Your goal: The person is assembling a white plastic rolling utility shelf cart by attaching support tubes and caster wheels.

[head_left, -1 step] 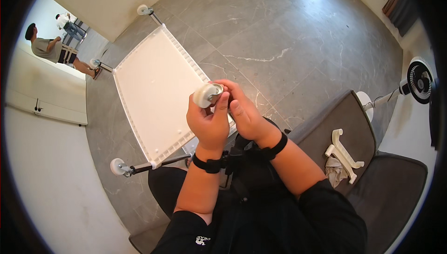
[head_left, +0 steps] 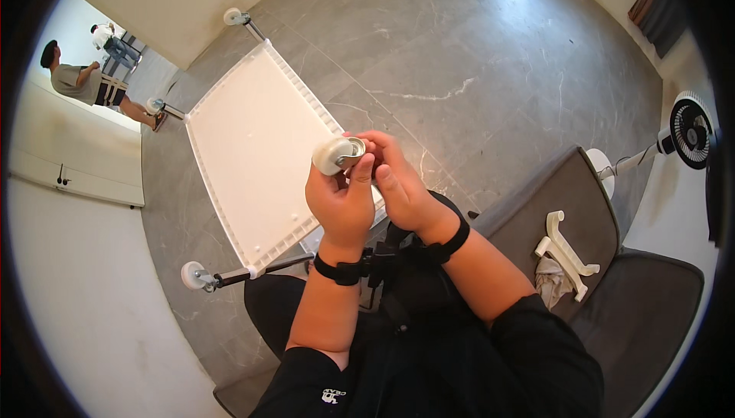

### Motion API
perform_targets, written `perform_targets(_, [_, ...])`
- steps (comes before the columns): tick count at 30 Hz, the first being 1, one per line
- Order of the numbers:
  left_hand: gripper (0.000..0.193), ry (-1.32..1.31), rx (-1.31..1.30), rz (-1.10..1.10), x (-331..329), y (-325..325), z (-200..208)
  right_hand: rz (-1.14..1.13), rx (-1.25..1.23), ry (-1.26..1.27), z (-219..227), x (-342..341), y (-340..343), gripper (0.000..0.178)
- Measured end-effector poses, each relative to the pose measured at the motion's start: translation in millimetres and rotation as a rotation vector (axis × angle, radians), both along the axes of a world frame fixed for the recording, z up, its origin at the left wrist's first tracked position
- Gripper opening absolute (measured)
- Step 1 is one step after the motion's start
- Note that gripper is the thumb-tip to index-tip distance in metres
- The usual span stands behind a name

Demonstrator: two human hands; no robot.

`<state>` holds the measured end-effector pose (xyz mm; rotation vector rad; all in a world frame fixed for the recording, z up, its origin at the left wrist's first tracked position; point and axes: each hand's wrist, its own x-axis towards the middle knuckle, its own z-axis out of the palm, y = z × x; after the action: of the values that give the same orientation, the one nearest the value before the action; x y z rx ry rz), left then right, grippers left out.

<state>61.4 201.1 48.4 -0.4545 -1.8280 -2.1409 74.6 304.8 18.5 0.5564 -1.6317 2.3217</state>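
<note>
A white caster wheel (head_left: 329, 156) with a metal fork is held in front of me, over the near corner of an upturned white plastic shelf (head_left: 253, 142). My left hand (head_left: 339, 207) is closed around the caster from the left, thumb up along its metal part. From the right, my right hand (head_left: 402, 188) cups the metal end with curled fingers. Where the caster's stem goes is hidden behind my hands. Three other corners of the shelf carry dark legs with casters, one being the near-left caster (head_left: 197, 275).
On the grey sofa (head_left: 536, 196) at right lie cream plastic brackets (head_left: 566, 253) and a crumpled cloth (head_left: 551, 284). A standing fan (head_left: 689, 131) is beyond. Two people are at far left, the nearer person (head_left: 80, 81) by the doorway. Grey tile floor (head_left: 459, 58) stretches ahead.
The caster has turned and tilted slightly in my hands, so more of its metal end shows. My hands have shifted a little to the left.
</note>
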Motion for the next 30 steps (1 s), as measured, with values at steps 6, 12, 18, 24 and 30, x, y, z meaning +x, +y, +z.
perform_targets(6, [0.053, -0.127, 0.039, -0.537, -31, -33, 11, -0.138, 0.066, 0.022, -7, -7, -5, 0.029])
perform_targets(12, [0.065, -0.237, -0.034, -0.868, -50, -51, 23, -0.167, -0.013, 0.058, -20, -15, -16, 0.031])
perform_targets(18, [0.090, 0.065, 0.109, -0.458, -22, -28, 23, -0.197, -0.128, 0.075, -23, -12, -19, 0.033])
perform_targets(24, [0.073, 0.081, 0.009, -0.113, -4, -17, 14, -0.243, -0.079, 0.110, -29, -14, -19, 0.027])
perform_targets(30, [0.045, 0.120, 0.077, -0.151, -13, -23, -3, -0.348, 0.043, 0.141, -19, -10, -11, 0.025])
